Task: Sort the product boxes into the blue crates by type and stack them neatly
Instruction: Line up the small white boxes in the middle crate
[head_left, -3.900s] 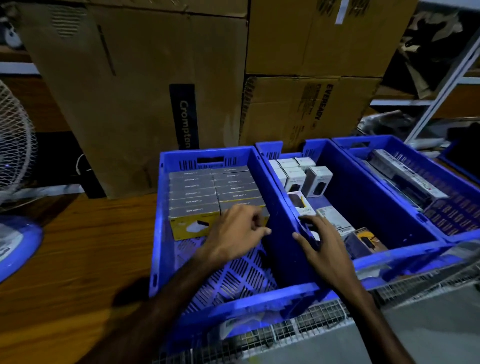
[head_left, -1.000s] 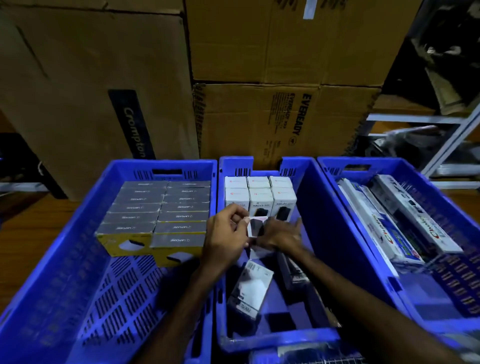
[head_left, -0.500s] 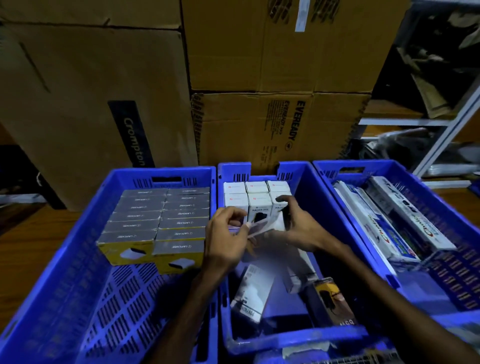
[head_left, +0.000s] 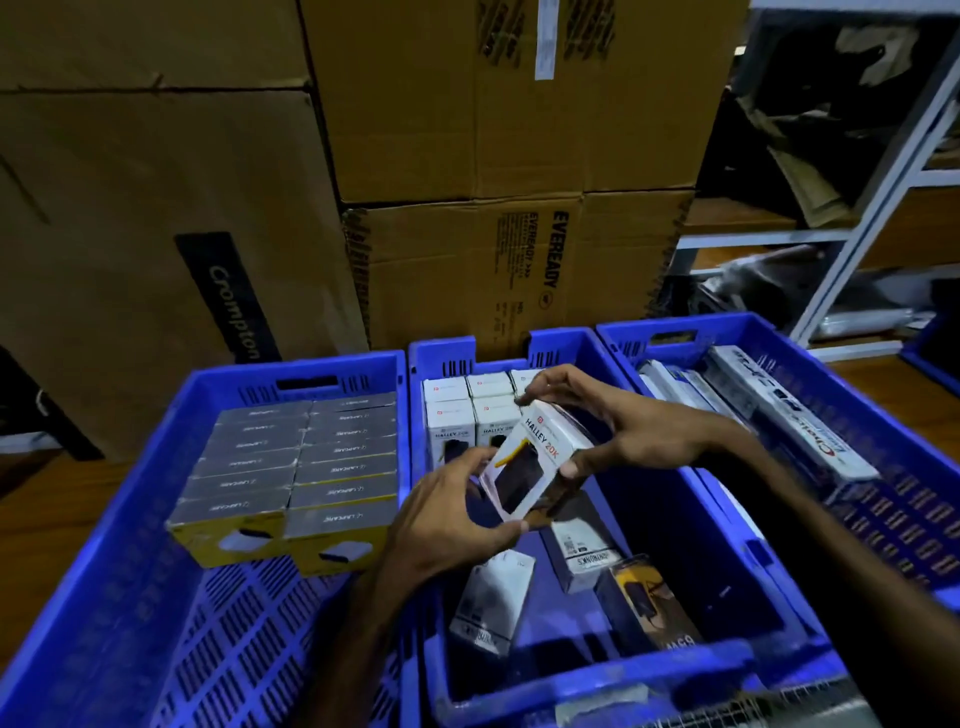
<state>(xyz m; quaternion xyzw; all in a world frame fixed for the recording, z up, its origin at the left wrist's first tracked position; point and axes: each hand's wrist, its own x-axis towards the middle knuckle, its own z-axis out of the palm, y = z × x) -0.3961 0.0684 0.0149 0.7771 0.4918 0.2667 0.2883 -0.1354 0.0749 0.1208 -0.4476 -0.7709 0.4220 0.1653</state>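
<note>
Both hands hold one white Halley 20K box (head_left: 524, 462) tilted above the middle crate (head_left: 587, 680). The left hand (head_left: 447, 514) pinches its lower end between curled fingers and thumb; the right hand (head_left: 623, 426) grips its upper end, fingers curled around it. Matching white boxes (head_left: 449, 415) stand upright behind it.

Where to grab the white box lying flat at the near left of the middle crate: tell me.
Pinch the white box across its long side edges, coming straight down from above. It lies flat on the middle crate floor, broad face up, with bare floor along both sides.
</note>
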